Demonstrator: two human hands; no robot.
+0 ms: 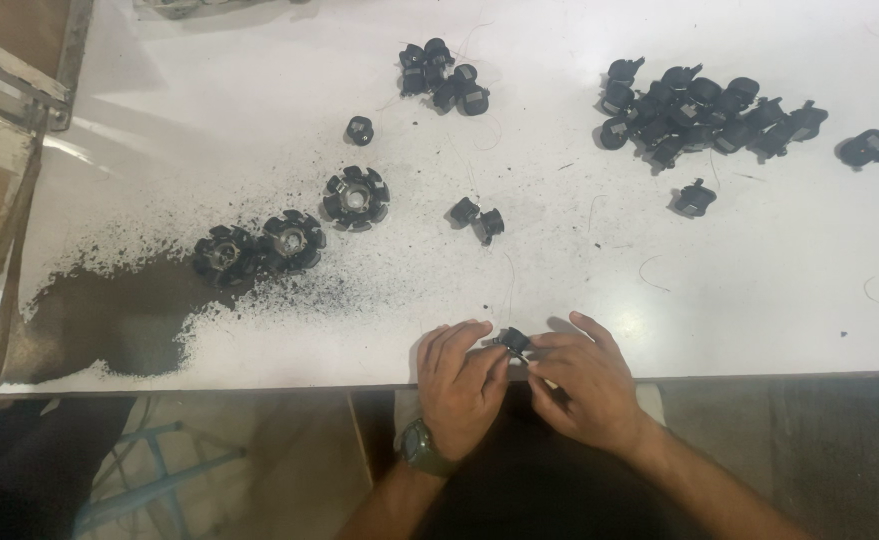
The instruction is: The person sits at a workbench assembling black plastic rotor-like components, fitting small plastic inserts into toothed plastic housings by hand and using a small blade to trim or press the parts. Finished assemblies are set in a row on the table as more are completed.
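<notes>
Fingertips of left hand and right hand pinching small black part, its shape largely hidden.

**Parts spread across the table, hands at the near edge**

Both hands meet at the table's near edge, the left hand and right hand touching a small plastic part between them. Behind lie two loose parts. Three ring-shaped assemblies sit to the left (beside spilled powder). A large pile of parts lies far right; a smaller cluster far centre.
</notes>
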